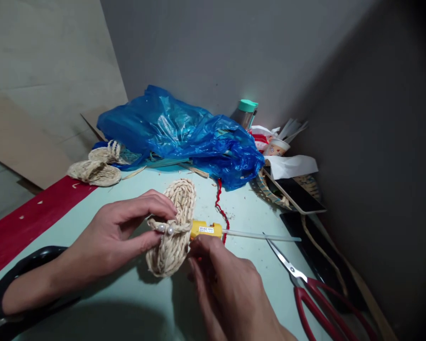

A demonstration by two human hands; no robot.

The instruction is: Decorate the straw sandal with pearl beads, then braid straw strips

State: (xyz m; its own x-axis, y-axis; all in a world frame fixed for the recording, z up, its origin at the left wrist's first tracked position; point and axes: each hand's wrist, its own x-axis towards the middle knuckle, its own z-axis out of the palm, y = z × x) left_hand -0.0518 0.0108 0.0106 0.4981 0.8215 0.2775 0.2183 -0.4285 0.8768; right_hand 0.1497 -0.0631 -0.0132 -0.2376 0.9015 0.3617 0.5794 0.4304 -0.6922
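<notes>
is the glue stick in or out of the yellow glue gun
Partly in: the glue stick meets the back of the yellow glue gun, with a long pale length sticking out behind.

The slipper is rough, matt braided straw with smooth, glossy beads. The gun looks plastic, the bag thin, shiny plastic. The scissors have bright metal blades; the wall is matt.

Your two hands are holding one slipper with two pearls and one glue gun; two more slippers are sitting far left, one bag and one bottle far, one pair of scissors near right.
</notes>
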